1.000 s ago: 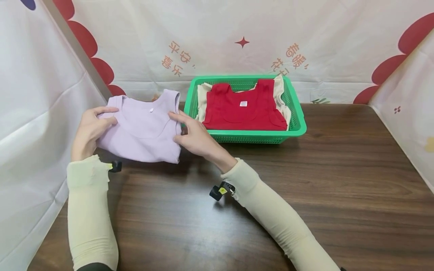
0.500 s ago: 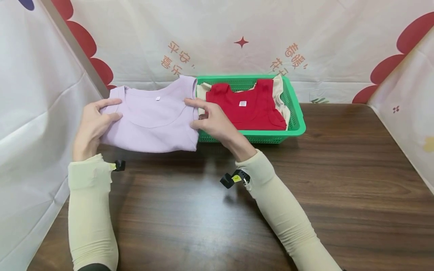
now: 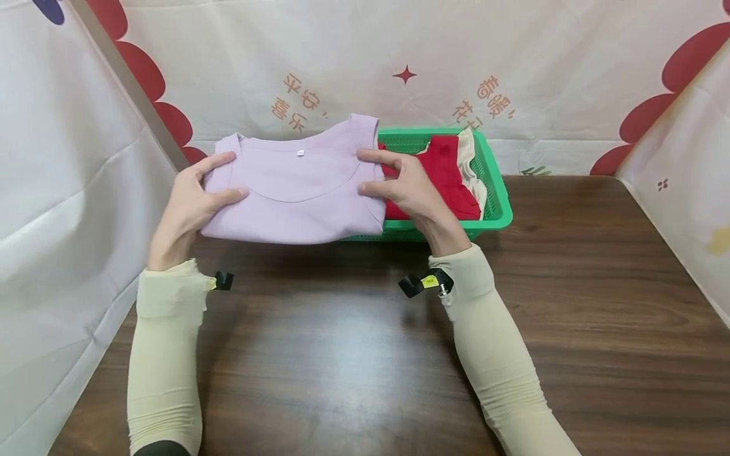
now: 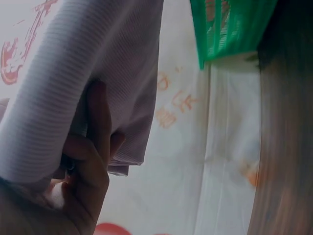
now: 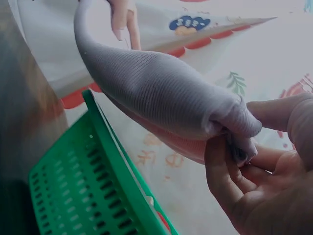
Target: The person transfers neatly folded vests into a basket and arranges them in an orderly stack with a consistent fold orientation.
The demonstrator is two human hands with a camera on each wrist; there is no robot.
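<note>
A folded lavender tank top (image 3: pixel 296 202) with a scooped neck and a small white label hangs above the table between both hands. My left hand (image 3: pixel 191 206) grips its left edge, thumb on the front and fingers tucked behind, as the left wrist view shows. At the other edge my right hand (image 3: pixel 407 187) pinches the fabric; in the right wrist view its fingers (image 5: pixel 222 171) curl under the folded layers. Behind and partly covered by the top stands a green plastic basket (image 3: pixel 499 209). In it lies a folded red tank top (image 3: pixel 445 171) over cream garments (image 3: pixel 466 155).
The dark wood table (image 3: pixel 599 304) runs beneath the arms. White printed curtains (image 3: pixel 399 38) close off the back and both sides. A small black camera (image 3: pixel 410 286) is strapped at the right wrist, another black camera (image 3: pixel 224 280) at the left.
Both hands have carried the lavender tank top to the right and slightly up, so it now overlaps the left part of the basket. The basket has stayed in place.
</note>
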